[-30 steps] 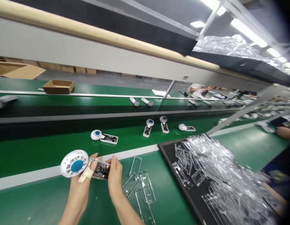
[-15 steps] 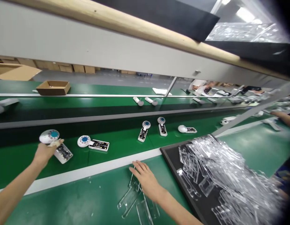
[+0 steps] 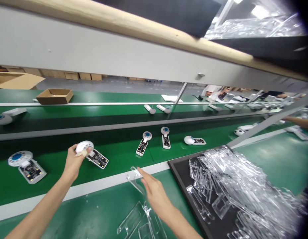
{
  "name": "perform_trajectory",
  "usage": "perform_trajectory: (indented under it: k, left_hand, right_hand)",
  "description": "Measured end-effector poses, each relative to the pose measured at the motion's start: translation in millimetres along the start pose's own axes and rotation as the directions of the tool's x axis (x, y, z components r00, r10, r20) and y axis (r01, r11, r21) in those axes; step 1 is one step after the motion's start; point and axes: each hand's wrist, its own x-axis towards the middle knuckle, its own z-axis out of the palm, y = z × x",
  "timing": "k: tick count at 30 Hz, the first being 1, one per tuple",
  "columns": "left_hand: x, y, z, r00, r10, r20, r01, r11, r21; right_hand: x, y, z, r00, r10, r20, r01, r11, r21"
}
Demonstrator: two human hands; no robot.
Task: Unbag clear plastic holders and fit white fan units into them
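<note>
My left hand (image 3: 75,161) is closed on the round head of a white handheld device (image 3: 98,158), whose open body shows a black circuit board. It tilts on the green belt (image 3: 121,166). My right hand (image 3: 155,191) grips a clear plastic frame (image 3: 136,182) between thumb and fingers, its far end above the belt's white edge strip. Under that hand, several more clear plastic frames (image 3: 130,217) lie loose on the green table. Left of my left hand rests another white device (image 3: 31,171) with a blue disc on its head and its board exposed.
A black tray (image 3: 177,171) heaped with clear plastic frames (image 3: 233,179) stands at the right. Farther along the belt lie several white devices (image 3: 166,141). A slanted metal post (image 3: 265,119) rises beyond the tray. Overhead runs a white beam (image 3: 94,56) with a wooden pole.
My left hand has let go of the leftmost device and moved right onto the neighbouring one. My right hand has lifted a clear plastic frame from the loose pile. Nearer belt devices appear shifted left.
</note>
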Motion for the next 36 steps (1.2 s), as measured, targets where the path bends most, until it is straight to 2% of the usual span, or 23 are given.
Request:
perform_trajectory:
  k: [2,3,6,9,14,17,19,22,23,25,26,28,31,33,36]
  left_hand:
    - [-27.8,15.3,14.8,0.995,0.094,0.030,-0.093,0.995,-0.037]
    - [-42.1,22.2,21.3,0.993,0.096,0.071,-0.092,0.995,-0.049]
    - [-79.7,38.2,34.8,0.974,-0.003,0.225,0.026,0.994,-0.102]
    - [-104.6,47.8,40.0,0.943,-0.068,0.327,0.100,0.992,-0.082]
    - [-118.5,56.3,42.7,0.954,-0.114,0.276,0.150,0.982,-0.114]
    - [-123.2,57.1,43.8,0.959,-0.150,0.239,0.207,0.949,-0.237]
    - [-129.7,53.8,44.4,0.953,-0.125,0.276,0.213,0.924,-0.317]
    - [-142.1,42.8,44.8,0.901,-0.132,0.413,0.286,0.897,-0.337]
    - [-145.7,38.4,44.7,0.877,-0.174,0.448,0.334,0.891,-0.307]
    - [-151.0,30.7,44.4,0.850,-0.274,0.449,0.409,0.881,-0.237]
    - [-152.8,28.1,44.3,0.854,-0.302,0.423,0.420,0.881,-0.217]
    - [-156.0,26.0,44.6,0.890,-0.280,0.360,0.372,0.902,-0.218]
    - [-164.3,29.6,46.7,0.944,-0.172,0.283,0.244,0.940,-0.240]
    - [-172.5,33.6,48.3,0.961,-0.126,0.246,0.188,0.951,-0.245]
    - [-178.6,35.1,49.2,0.970,-0.098,0.220,0.154,0.955,-0.254]
  right_hand:
    - [8.7,-27.3,5.8,0.996,0.086,-0.037,-0.084,0.995,0.060]
    - [13.4,-39.7,10.5,0.993,0.111,-0.042,-0.108,0.992,0.069]
    - [24.7,-65.2,25.6,0.993,0.100,-0.060,-0.098,0.995,0.033]
    - [26.0,-70.9,36.3,0.993,0.022,-0.117,-0.025,0.999,-0.022]
    - [8.9,-60.1,48.8,0.978,-0.013,-0.210,0.001,0.998,-0.059]
    - [-0.5,-52.2,52.4,0.986,0.002,-0.167,0.000,1.000,0.011]
    - [-4.3,-49.7,49.7,0.988,-0.017,-0.152,0.030,0.996,0.080]
    - [-9.1,-54.2,40.7,0.984,-0.063,-0.168,0.085,0.989,0.125]
    - [-10.4,-57.6,38.0,0.984,-0.070,-0.165,0.093,0.987,0.130]
    - [-10.8,-64.5,35.6,0.987,-0.057,-0.151,0.082,0.984,0.161]
    - [-9.2,-67.1,36.1,0.987,-0.022,-0.159,0.055,0.976,0.210]
    - [-1.5,-68.8,40.2,0.961,0.160,-0.224,-0.060,0.916,0.397]
    - [17.2,-64.3,50.4,0.842,0.465,-0.273,-0.203,0.743,0.638]
    - [28.5,-61.8,56.9,0.803,0.526,-0.278,-0.229,0.705,0.672]
    - [37.9,-64.3,61.9,0.801,0.517,-0.302,-0.216,0.720,0.660]
